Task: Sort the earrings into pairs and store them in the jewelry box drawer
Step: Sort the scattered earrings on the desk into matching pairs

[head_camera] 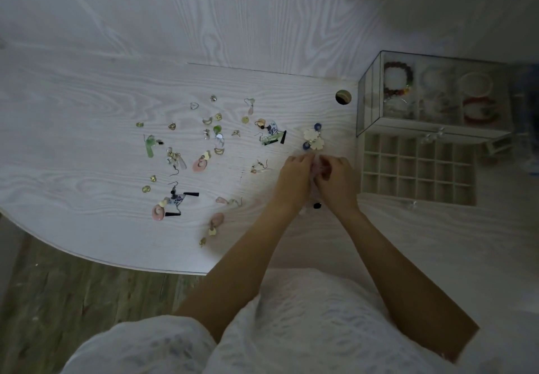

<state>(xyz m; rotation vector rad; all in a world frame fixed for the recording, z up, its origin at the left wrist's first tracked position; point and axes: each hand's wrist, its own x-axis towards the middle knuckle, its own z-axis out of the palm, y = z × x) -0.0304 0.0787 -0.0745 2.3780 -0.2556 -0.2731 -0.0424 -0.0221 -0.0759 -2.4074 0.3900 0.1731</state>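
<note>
Earrings (204, 152) lie scattered across a white wood-grain table (87, 111), w/ a white flower pair (314, 139) just beyond the hands. Left hand (294, 176) & right hand (335, 181) meet fingertip to fingertip, pinching something pale, too small to identify. Jewelry box drawer (417, 169) sits pulled open at right, its compartments bare, below the glass-topped box (431, 96).

Bare tabletop (306, 105) btwn flower earrings (314, 139) & drawer (417, 169), scattered earrings (204, 152) crowd left

Dim light; white desk (87, 140); wooden floor (73, 295)
</note>
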